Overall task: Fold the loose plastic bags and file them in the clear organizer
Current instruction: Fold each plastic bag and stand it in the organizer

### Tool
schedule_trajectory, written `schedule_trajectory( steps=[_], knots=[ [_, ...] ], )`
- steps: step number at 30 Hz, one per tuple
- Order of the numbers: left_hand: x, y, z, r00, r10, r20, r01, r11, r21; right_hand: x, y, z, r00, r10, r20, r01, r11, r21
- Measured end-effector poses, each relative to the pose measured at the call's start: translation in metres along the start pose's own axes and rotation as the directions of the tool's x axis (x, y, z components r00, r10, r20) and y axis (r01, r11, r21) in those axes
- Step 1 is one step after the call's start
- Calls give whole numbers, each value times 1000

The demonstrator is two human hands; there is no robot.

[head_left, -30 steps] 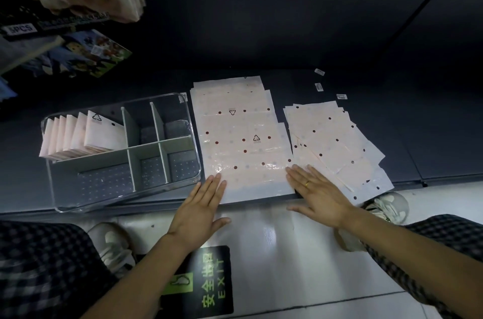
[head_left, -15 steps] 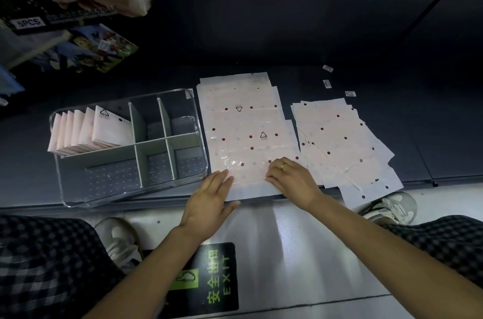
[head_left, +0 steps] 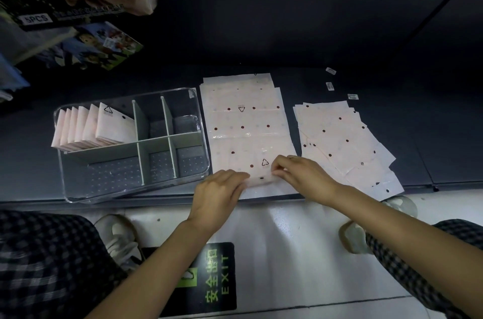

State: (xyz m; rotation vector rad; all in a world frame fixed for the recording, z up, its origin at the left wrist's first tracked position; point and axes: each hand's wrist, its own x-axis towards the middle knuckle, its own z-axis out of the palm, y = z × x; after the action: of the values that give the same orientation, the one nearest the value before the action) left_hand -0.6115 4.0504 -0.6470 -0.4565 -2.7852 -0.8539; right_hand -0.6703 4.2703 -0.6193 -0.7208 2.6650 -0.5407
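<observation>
Both hands pinch the near edge of the top bag (head_left: 245, 135): left hand (head_left: 218, 197), right hand (head_left: 304, 175). Best lift both corners together and fold evenly.

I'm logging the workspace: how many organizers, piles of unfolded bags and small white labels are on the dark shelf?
Clear organizer: 1
Piles of unfolded bags: 2
Small white labels: 3
Total: 6
</observation>
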Motion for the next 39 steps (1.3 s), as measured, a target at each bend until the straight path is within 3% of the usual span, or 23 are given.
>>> schedule_trajectory(
  steps=[4,8,11,14,19,27,30,32,34,35,37,39],
  knots=[
    [2,5,-2,992,79,-97,-71,994,82,28,1,0,996,72,-44,-71,997,8],
    [-2,8,5,983,174,-58,-168,981,99,59,6,3,988,100,-117,-103,994,-25],
    [-10,7,17,980,125,157,-149,978,149,75,10,8,993,120,-20,-121,992,-48],
    [-20,-2,30,910,-35,412,-72,968,241,82,12,11,987,134,84,-131,991,-30],
    [-29,-13,43,853,-112,511,-71,943,325,95,12,15,981,135,142,-125,989,-83],
    [-28,-15,42,867,-98,489,-54,956,288,107,6,10,945,161,286,-111,977,-182],
    [-23,-8,31,935,-77,346,33,991,131,96,5,3,946,170,277,-169,985,-26],
    [-19,0,19,968,-142,206,150,988,-24,85,2,-6,943,209,257,-248,960,129],
    [-11,13,7,934,-332,130,355,903,-243,70,-5,-16,950,236,203,-292,902,318],
    [-7,19,2,878,-453,153,475,796,-375,62,-10,-20,954,251,163,-298,855,425],
    [4,31,-10,728,-617,299,642,461,-612,45,-25,-27,952,292,90,-287,751,595],
    [12,38,-23,649,-624,434,661,182,-728,30,-40,-28,942,326,82,-286,648,706]
  ],
)
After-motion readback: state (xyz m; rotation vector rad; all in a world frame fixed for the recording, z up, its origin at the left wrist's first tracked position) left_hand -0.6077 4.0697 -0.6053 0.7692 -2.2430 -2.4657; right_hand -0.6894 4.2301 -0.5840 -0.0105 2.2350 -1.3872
